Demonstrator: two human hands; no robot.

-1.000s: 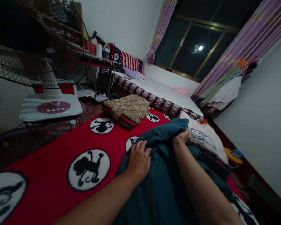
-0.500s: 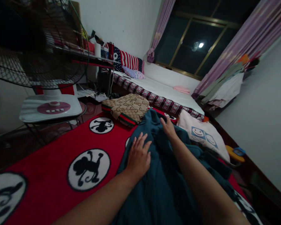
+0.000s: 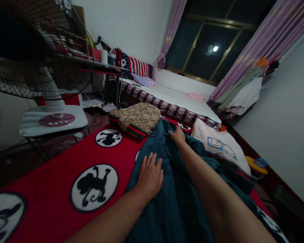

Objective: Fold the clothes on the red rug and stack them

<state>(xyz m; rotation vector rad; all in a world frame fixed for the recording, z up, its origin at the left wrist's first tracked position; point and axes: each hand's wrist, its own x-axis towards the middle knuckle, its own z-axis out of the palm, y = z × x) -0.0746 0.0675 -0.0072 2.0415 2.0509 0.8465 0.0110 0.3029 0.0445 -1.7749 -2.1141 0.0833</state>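
A dark teal garment (image 3: 167, 175) lies spread and wrinkled on a red blanket (image 3: 58, 172) printed with black monkeys in white circles. My left hand (image 3: 150, 173) rests flat on the garment's left side, fingers stretched out and slightly apart. Farther up, near the garment's far end, my right hand (image 3: 177, 135) has its fingers curled in against the fabric and seems to grip it; its fingertips are partly hidden. Just beyond the garment sits a folded tan patterned cloth item (image 3: 139, 116) with a green and red stripe. A folded pale pink top (image 3: 218, 143) with smiley prints lies to the right.
At left, a fan (image 3: 57, 118) stands on a stool beside the blanket. A cluttered desk (image 3: 108, 69) is behind it. A bed (image 3: 167, 94) with pillows runs below the window. Clothes (image 3: 245, 94) hang at right, above a yellow item (image 3: 255, 165).
My right hand has shifted slightly left, and its fingers have gone from stretched out to curled on the fabric. My left hand has moved slightly down and flattened.
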